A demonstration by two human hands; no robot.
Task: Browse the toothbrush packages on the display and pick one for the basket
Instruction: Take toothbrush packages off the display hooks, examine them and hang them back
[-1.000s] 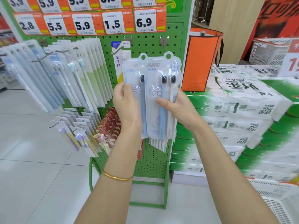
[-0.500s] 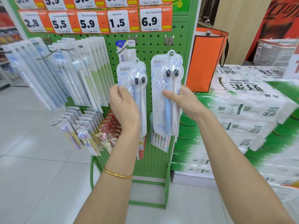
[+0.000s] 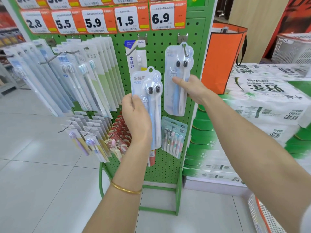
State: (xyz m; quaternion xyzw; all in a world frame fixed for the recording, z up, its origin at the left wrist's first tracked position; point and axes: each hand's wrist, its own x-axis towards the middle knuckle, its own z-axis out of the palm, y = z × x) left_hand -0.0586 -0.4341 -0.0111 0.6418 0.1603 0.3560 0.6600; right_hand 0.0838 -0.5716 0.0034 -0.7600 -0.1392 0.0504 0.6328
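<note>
My left hand (image 3: 136,118) grips a clear two-brush toothbrush package (image 3: 152,91) in front of the green pegboard display (image 3: 161,39). My right hand (image 3: 193,89) pinches a second, matching two-brush package (image 3: 175,81) whose hang hole is at the metal hook (image 3: 185,50) under the 6.9 price tag. A white mesh basket (image 3: 262,216) shows at the bottom right corner, by my right arm.
Rows of other toothbrush packs (image 3: 80,76) hang at the left, smaller packs (image 3: 94,138) below them, and a multi-brush pack (image 3: 174,137) under my right hand. An orange bag (image 3: 222,59) and stacked tissue bales (image 3: 262,98) stand to the right.
The two packages were held together, then moved apart. My right hand has lifted its package up onto the hook; my left hand has lowered its package slightly.
</note>
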